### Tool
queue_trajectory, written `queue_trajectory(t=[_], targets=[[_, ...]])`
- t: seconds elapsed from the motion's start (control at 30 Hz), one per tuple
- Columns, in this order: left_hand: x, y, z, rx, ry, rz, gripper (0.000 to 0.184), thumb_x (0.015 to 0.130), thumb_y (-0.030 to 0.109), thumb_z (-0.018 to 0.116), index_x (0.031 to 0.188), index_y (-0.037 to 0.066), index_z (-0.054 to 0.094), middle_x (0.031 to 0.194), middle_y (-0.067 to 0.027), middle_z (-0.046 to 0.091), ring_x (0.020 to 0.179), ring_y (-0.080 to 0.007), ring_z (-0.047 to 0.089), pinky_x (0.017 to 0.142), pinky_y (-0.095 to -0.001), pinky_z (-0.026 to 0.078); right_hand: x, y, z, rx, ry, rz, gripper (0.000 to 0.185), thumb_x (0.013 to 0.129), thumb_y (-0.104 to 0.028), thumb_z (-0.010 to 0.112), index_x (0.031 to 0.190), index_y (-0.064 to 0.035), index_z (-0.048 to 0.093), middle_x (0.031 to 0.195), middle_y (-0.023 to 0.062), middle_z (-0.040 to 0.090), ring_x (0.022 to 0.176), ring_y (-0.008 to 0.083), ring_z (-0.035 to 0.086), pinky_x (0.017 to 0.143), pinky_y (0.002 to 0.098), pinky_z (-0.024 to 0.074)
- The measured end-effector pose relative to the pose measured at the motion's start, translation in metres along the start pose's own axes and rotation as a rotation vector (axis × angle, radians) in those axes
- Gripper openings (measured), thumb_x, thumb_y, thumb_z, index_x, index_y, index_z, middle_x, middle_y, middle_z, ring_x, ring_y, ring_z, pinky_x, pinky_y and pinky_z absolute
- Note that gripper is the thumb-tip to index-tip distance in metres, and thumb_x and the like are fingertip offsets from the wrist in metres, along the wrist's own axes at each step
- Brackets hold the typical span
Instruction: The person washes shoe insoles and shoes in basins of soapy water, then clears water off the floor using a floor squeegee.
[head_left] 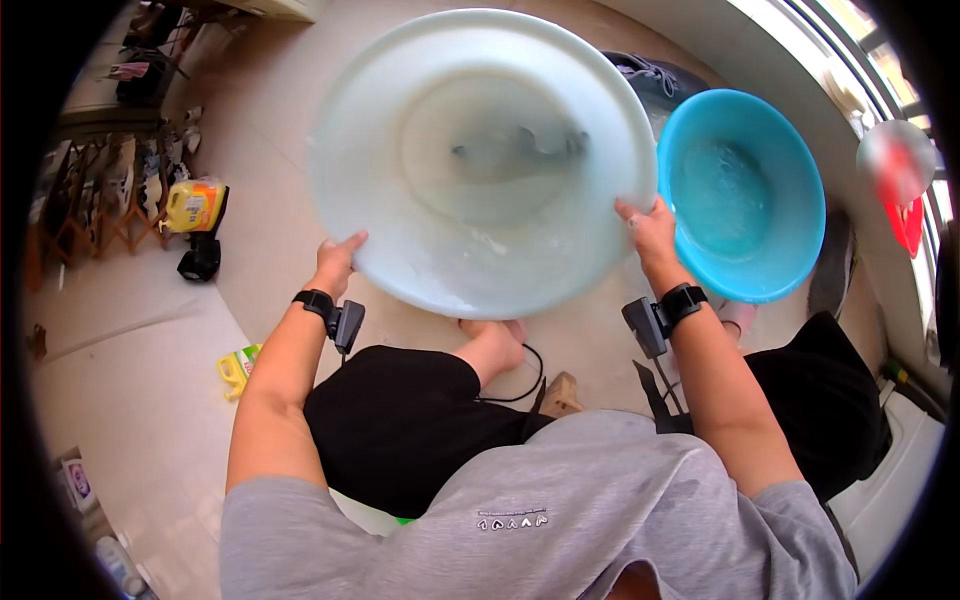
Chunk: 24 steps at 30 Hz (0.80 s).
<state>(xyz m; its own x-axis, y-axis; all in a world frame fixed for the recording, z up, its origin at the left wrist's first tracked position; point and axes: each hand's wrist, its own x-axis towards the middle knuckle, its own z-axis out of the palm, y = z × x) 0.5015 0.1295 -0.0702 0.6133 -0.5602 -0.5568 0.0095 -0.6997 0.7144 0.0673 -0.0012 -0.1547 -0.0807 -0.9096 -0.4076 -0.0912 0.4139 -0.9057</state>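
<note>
A large pale basin [400, 245] holds cloudy water with a dark shape in it that I cannot make out. My left hand [338, 262] grips the basin's lower left rim. On the lower right rim, my right hand [652, 232] has its thumb and fingers closed round the edge. Right beside that hand stands a smaller blue basin [800, 240] with some water in it. Both wrists carry a black strap with a small dark device.
Yellow bottles, one upper [194, 206] and one lower [236, 371], are on the left. A shoe rack [125, 190] stands at the far left. Dark shoes [655, 75] lie behind the basins, a grey slipper [832, 265] near the right wall. A black cable [535, 375] runs by my foot.
</note>
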Motion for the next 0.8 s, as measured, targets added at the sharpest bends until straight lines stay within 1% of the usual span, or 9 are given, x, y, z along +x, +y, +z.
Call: queue_trajectory(t=[0.07, 0.13, 0.27, 0.33, 0.4, 0.5, 0.63, 0.67, 0.8], targets=[[-0.005, 0.008, 0.004, 0.053, 0.052, 0.005, 0.045, 0.076, 0.016, 0.071, 0.111, -0.004, 0.05, 0.101, -0.0126, 0.06, 0.089, -0.0223, 0.06, 0.078, -0.0372, 0.049, 0.008, -0.008, 0.004, -0.038, 0.06, -0.047, 0.03, 0.071, -0.012, 0.069, 0.097, -0.0006, 0.06, 0.089, 0.0099, 0.066, 0.08, 0.0177, 0.061, 0.073, 0.0299, 0.0469], [-0.004, 0.013, 0.004, 0.081, 0.097, 0.216, 0.037, 0.075, 0.011, 0.069, 0.105, -0.004, 0.055, 0.097, -0.0121, 0.062, 0.084, -0.0215, 0.061, 0.074, -0.0343, 0.049, 0.01, -0.014, 0.007, -0.075, 0.118, -0.097, 0.029, 0.07, -0.01, 0.069, 0.096, -0.0005, 0.06, 0.089, 0.0093, 0.066, 0.079, 0.0175, 0.061, 0.072, 0.0299, 0.047], [-0.018, 0.057, 0.01, 0.152, 0.117, 0.331, 0.029, 0.073, 0.006, 0.068, 0.098, -0.005, 0.058, 0.091, -0.0114, 0.063, 0.077, -0.02, 0.062, 0.068, -0.0319, 0.05, 0.004, -0.012, 0.006, 0.001, 0.189, -0.168, 0.027, 0.068, -0.009, 0.068, 0.092, 0.0003, 0.059, 0.085, 0.0105, 0.066, 0.076, 0.0186, 0.061, 0.071, 0.0308, 0.0474], [-0.017, 0.073, 0.0, 0.147, -0.015, 0.375, 0.026, 0.071, 0.002, 0.067, 0.095, -0.006, 0.059, 0.087, -0.0111, 0.063, 0.072, -0.0185, 0.062, 0.065, -0.0308, 0.05, 0.004, -0.009, 0.006, 0.086, 0.184, -0.22, 0.027, 0.068, -0.009, 0.068, 0.092, 0.0003, 0.059, 0.084, 0.0111, 0.066, 0.075, 0.0192, 0.061, 0.071, 0.0313, 0.0476], [-0.026, 0.088, 0.007, 0.154, 0.013, 0.428, 0.025, 0.071, 0.001, 0.065, 0.094, -0.006, 0.059, 0.086, -0.0103, 0.063, 0.073, -0.0167, 0.061, 0.065, -0.0302, 0.05, 0.007, -0.007, -0.005, -0.006, 0.213, -0.2, 0.028, 0.069, -0.009, 0.068, 0.093, -0.0001, 0.06, 0.085, 0.0113, 0.066, 0.075, 0.02, 0.062, 0.07, 0.0321, 0.0478], [-0.034, 0.121, 0.02, 0.134, -0.067, 0.469, 0.024, 0.07, 0.001, 0.064, 0.093, -0.005, 0.059, 0.083, -0.0092, 0.063, 0.071, -0.0166, 0.061, 0.065, -0.0292, 0.05, 0.001, -0.004, -0.017, -0.013, 0.243, -0.174, 0.028, 0.069, -0.009, 0.069, 0.094, 0.0009, 0.06, 0.085, 0.0111, 0.066, 0.075, 0.0194, 0.061, 0.07, 0.0319, 0.0477], [-0.046, 0.186, 0.035, 0.416, -0.026, 0.514, 0.031, 0.064, -0.001, 0.065, 0.094, -0.005, 0.059, 0.081, -0.0103, 0.063, 0.07, -0.0186, 0.061, 0.066, -0.0302, 0.05, -0.001, 0.004, -0.024, 0.045, 0.244, -0.021, 0.027, 0.07, -0.008, 0.069, 0.092, 0.0032, 0.059, 0.087, 0.0125, 0.065, 0.075, 0.0206, 0.061, 0.07, 0.0323, 0.0475], [-0.05, 0.202, 0.042, 0.507, 0.004, 0.543, 0.033, 0.063, 0.0, 0.065, 0.095, -0.005, 0.059, 0.081, -0.0109, 0.063, 0.07, -0.019, 0.061, 0.066, -0.0305, 0.05, -0.001, 0.012, -0.024, 0.063, 0.261, -0.032, 0.027, 0.07, -0.008, 0.069, 0.092, 0.0032, 0.059, 0.087, 0.0125, 0.065, 0.075, 0.0206, 0.061, 0.07, 0.0323, 0.0475], [-0.069, 0.255, 0.06, 0.613, 0.025, 0.669, 0.035, 0.061, 0.002, 0.066, 0.094, -0.004, 0.059, 0.081, -0.0118, 0.064, 0.069, -0.0195, 0.062, 0.066, -0.0312, 0.05, -0.005, 0.037, -0.013, 0.253, 0.244, 0.081, 0.027, 0.07, -0.006, 0.068, 0.094, 0.0028, 0.057, 0.089, 0.012, 0.064, 0.076, 0.0198, 0.059, 0.07, 0.0323, 0.047]])
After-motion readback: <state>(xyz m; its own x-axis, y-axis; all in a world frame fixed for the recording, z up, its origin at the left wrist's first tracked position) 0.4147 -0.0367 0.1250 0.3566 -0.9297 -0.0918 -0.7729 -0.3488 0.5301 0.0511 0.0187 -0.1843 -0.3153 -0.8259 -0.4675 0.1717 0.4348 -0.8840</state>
